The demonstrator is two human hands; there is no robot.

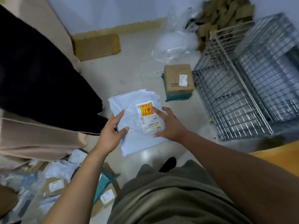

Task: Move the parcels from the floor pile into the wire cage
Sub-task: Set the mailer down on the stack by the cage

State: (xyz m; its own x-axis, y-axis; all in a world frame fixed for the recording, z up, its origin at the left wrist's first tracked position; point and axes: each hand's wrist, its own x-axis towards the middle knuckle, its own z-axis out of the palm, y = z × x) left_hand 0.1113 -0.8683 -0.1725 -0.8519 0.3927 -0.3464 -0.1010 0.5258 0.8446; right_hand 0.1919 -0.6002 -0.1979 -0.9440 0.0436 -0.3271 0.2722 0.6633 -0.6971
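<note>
The left hand (110, 133) and right hand (169, 125) lie spread, fingers straight, on the mailer (127, 109), probably steadying its floppy film for the cage (242, 97) to the right.

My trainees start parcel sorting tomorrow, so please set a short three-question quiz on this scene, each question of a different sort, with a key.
1. True or false: the cardboard box lies inside the wire cage.
2. Which touches the white poly mailer? A: the left hand only. B: the right hand only. C: both.
3. Fill in: the cardboard box rests on a ____ mailer.
Key: 1 false, it sits outside, beside the cage. 2 C. 3 teal; the teal mailer shows beneath the box.
</note>
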